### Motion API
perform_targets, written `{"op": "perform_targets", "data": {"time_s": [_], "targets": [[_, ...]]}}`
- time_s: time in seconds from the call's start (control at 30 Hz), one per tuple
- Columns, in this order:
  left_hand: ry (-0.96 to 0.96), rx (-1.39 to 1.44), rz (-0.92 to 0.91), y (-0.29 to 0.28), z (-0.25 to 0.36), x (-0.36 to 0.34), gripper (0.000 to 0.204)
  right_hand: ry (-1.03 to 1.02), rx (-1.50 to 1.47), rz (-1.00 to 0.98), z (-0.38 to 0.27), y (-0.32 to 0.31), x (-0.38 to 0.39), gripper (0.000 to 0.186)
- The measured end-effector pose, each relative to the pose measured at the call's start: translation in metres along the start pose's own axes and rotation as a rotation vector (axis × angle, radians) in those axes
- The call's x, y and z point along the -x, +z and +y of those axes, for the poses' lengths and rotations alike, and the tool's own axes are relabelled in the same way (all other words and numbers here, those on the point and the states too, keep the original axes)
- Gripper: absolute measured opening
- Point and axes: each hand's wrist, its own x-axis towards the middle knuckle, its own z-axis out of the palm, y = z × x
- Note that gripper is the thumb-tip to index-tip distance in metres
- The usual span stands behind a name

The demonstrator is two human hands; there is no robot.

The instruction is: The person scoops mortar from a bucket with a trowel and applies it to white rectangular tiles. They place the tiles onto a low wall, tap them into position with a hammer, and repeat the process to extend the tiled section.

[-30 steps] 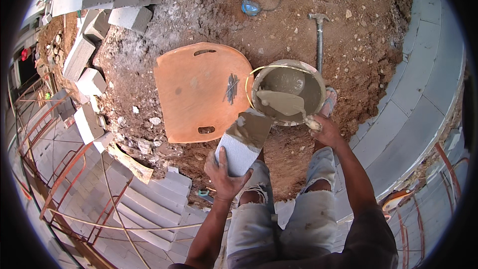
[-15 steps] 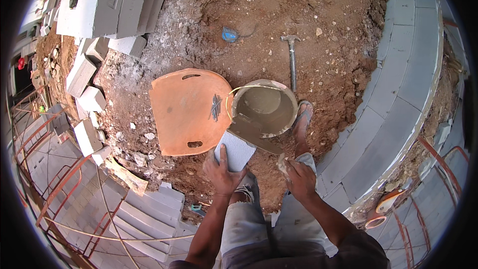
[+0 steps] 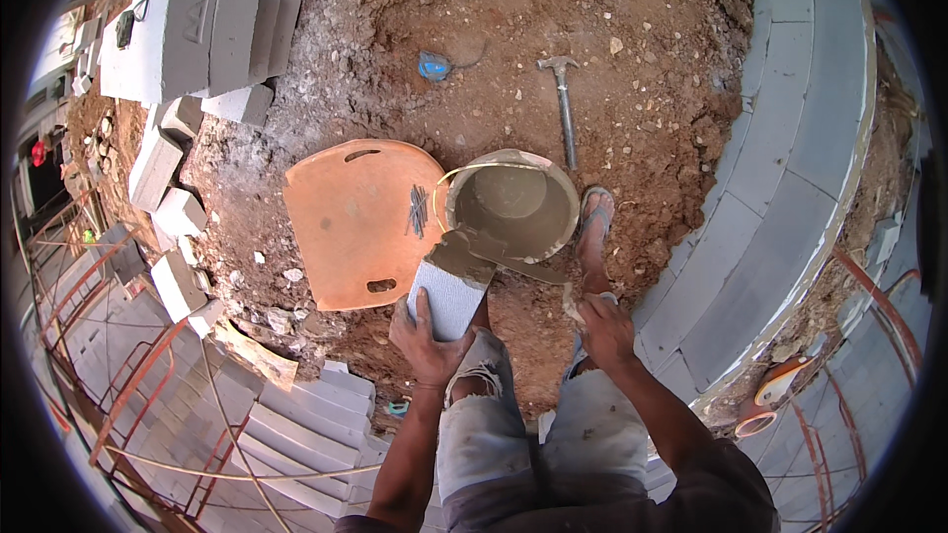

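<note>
My left hand (image 3: 430, 345) grips a light grey block (image 3: 449, 301) whose far end carries wet grey mortar (image 3: 459, 252). My right hand (image 3: 602, 331) is closed round a trowel handle (image 3: 575, 301); the mortar-coated blade (image 3: 533, 268) lies against the block's far end, at the near rim of a round bucket (image 3: 566, 197) with mortar inside and a thin yellow handle. Just left of the bucket is an orange plastic board (image 3: 336, 217) with a small pile of nails (image 3: 417, 209) on it.
A hammer (image 3: 563, 99) and a blue object (image 3: 434, 66) lie on the dirt (image 3: 513, 10). Blocks (image 3: 178, 39) are piled at the upper left. A curved grey block wall (image 3: 790, 188) runs down the right, red metal frames (image 3: 138, 375) stand lower left. My sandalled foot (image 3: 595, 212) is beside the bucket.
The trowel, loaded over the bucket a second ago, has come down and left onto the block's end with my right hand. The view has shifted, so the surroundings sit differently in frame.
</note>
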Motion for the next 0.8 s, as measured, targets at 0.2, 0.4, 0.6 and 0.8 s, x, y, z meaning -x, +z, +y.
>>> {"op": "perform_targets", "data": {"time_s": [0.2, 0.4, 0.6, 0.8], "targets": [[-0.086, -0.041, -0.054, 0.006, 0.014, -0.011, 0.114, -0.048, 0.064, 0.101, -0.046, -0.014, 0.02, 0.04], [-0.306, 0.103, 0.0, 0.0, 0.026, -0.025, 0.113, 0.024, 0.041, 0.191, 0.011, 0.015, 0.005, 0.046], [-0.299, 0.442, 0.091, -0.053, 0.039, -0.029, 0.115, 0.188, -0.234, -0.102, 0.041, 0.079, -0.078, 0.052], [-0.303, 1.077, 0.049, -0.18, 0.115, -0.015, 0.117, -0.054, -1.39, -0.34, -0.028, -0.053, -0.06, 0.096]]}}
